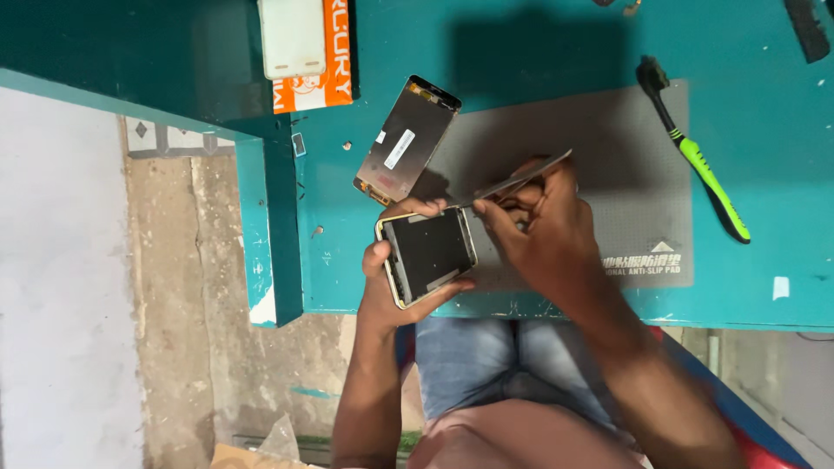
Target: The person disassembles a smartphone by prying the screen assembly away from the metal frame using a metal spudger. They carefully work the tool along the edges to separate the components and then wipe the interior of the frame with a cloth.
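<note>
My left hand [393,280] grips an opened phone body [427,254] with a gold rim, held over the near edge of the teal table [539,52]. My right hand [530,227] holds metal tweezers [521,181], their tips at the phone body's upper right corner. Just beyond lies a detached phone screen panel [405,141], face down, partly on the grey anti-slip mat [625,165].
A green and black brush [695,152] lies at the mat's right edge. An orange box with a white case [306,48] on it sits at the back left. Small screws [347,146] lie loose on the table. A tiled floor [174,260] lies at the left.
</note>
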